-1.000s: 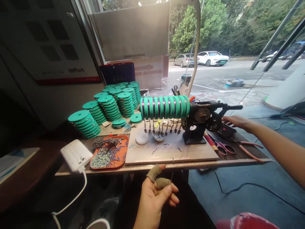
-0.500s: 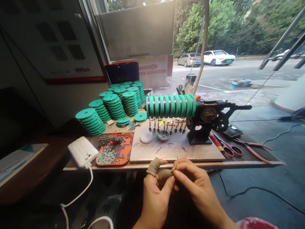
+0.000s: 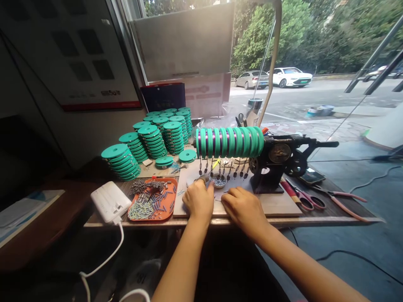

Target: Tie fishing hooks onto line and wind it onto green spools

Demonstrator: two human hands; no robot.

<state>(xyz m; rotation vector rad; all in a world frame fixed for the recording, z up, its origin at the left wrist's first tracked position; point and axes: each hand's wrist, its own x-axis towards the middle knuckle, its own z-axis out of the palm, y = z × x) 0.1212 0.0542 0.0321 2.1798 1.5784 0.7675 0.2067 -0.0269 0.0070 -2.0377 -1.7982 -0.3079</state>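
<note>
On the wall board (image 3: pixel 75 58), blurred dark characters above the red strip (image 3: pixel 103 105) seem to include "50" (the rest is illegible). Below the desk (image 3: pixel 333 214), clear plastic (image 3: pixel 141 274) bears a dim mark resembling "18".

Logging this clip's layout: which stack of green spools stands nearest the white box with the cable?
The leftmost stack of green spools, just behind the white box; the other stacks stand farther back and to the right.

We have our 2 hands over the pale board (image 3: pixel 277 206), the left hand (image 3: pixel 199 199) just beside a small bowl (image 3: pixel 219 186), the right hand (image 3: pixel 243 207) nearby, in front of green spools (image 3: pixel 229 143) on a black winder (image 3: pixel 267 182).
</note>
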